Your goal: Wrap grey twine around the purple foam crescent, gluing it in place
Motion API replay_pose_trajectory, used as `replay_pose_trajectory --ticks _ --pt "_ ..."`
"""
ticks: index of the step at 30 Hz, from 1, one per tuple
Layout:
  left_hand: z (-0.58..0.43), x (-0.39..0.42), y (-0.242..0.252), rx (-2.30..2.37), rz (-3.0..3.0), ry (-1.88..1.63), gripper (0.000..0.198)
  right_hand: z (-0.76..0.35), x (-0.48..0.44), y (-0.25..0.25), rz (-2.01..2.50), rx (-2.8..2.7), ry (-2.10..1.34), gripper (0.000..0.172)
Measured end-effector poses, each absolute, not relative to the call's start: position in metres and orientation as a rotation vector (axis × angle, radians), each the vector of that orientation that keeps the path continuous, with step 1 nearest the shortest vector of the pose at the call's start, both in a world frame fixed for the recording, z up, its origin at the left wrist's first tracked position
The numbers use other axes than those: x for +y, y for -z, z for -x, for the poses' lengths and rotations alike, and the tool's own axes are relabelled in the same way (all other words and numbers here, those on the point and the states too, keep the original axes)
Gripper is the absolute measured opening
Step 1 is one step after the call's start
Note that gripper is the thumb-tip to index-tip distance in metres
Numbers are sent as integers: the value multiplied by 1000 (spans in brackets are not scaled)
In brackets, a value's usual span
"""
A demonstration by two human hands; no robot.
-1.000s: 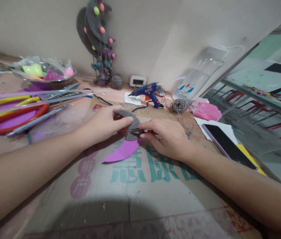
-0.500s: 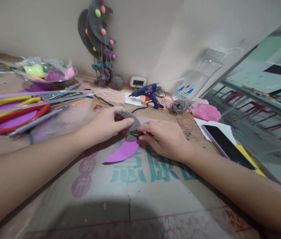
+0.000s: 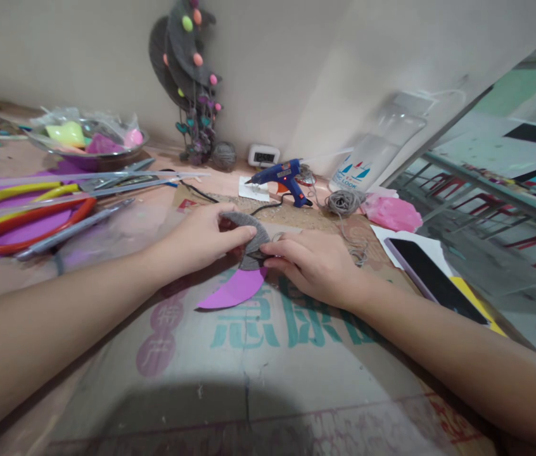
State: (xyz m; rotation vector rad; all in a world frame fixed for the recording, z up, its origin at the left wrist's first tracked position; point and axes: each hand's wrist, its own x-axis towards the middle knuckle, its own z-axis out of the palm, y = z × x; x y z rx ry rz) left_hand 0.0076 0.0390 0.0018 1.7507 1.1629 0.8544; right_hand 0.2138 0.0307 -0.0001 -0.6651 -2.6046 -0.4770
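A crescent cut from purple sheet [image 3: 234,290] is held just over the cardboard, its upper part wound closely with grey yarn [image 3: 259,235] and its lower tip bare. My left hand [image 3: 196,240] is closed on the wound part, thumb on top and fingers underneath. At the crescent's right edge, my right hand [image 3: 318,263] pinches the grey yarn where the winding meets the bare purple. Its fingertips partly hide the strand. Loose yarn [image 3: 359,254] lies behind the right hand and leads back to a grey yarn ball [image 3: 344,202].
Cardboard [image 3: 192,405] covers the table. Behind stand a blue glue gun [image 3: 277,173], a small clock [image 3: 263,155] and a clear bottle [image 3: 377,145]. Scissors [image 3: 35,234] and a bowl [image 3: 87,159] are left, a phone [image 3: 434,278] right. A crescent hanging [image 3: 185,69] is against the wall.
Almost nothing differs. The right fingertips have shifted very slightly at the crescent's edge, while the left hand keeps its hold.
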Motion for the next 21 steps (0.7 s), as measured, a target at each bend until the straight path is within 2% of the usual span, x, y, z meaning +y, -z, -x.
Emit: replay_pose_trajectory --ticks 10,21 --pt "-7 42 2 1188 -1798 -875 12 -216 31 2 814 -2600 307 23" --pt "-8 41 0 1204 -1787 -875 11 -215 31 3 788 -2614 353 21"
